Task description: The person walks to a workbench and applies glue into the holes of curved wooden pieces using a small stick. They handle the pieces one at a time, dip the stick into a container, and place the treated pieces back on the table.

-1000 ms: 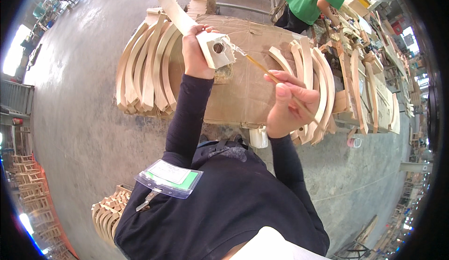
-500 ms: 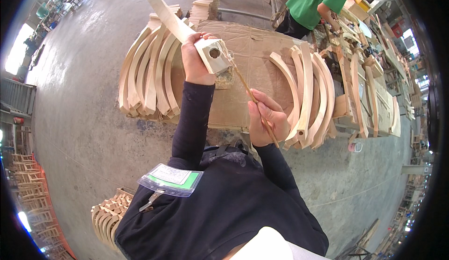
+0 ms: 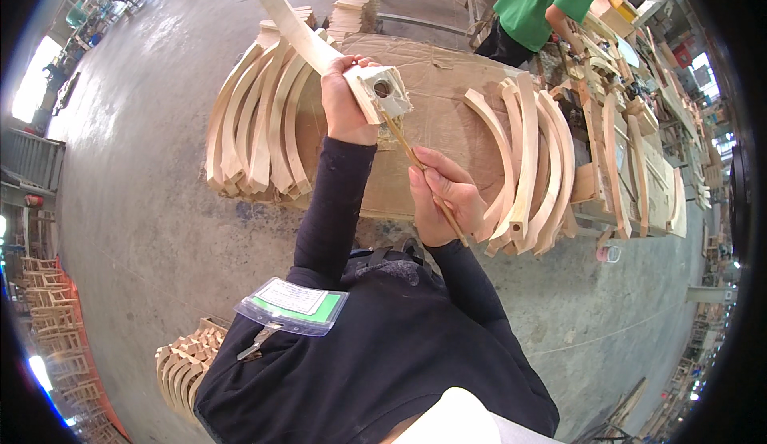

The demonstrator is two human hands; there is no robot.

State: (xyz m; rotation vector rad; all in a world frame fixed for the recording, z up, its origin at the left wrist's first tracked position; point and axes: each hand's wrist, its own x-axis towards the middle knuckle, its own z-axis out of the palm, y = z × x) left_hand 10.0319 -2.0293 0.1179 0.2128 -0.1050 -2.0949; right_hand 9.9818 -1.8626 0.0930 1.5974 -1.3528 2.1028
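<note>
My left hand (image 3: 345,110) is closed round a curved pale wooden piece (image 3: 294,30), tilted so that its end face, with a round hole, points toward me. Whitish, wet-looking paste, perhaps glue, lines the edge of that face. In my right hand (image 3: 447,198), a thin wooden stick (image 3: 405,144) is pinched between thumb and fingers. Its far tip meets the lower edge of the end face, below the hole. Behind my hands lies a cardboard-covered table (image 3: 415,64).
Similar curved wooden pieces stand in a left group (image 3: 260,124) and a right group (image 3: 523,164) on the table. A person in a green shirt (image 3: 547,4) works at the back right beside a bench with wooden parts (image 3: 615,148). More curved pieces (image 3: 188,364) are stacked at lower left.
The wooden piece has shifted slightly right in my left hand. My right hand has come left, and the stick's tip has gone from the end face's right edge to its lower edge.
</note>
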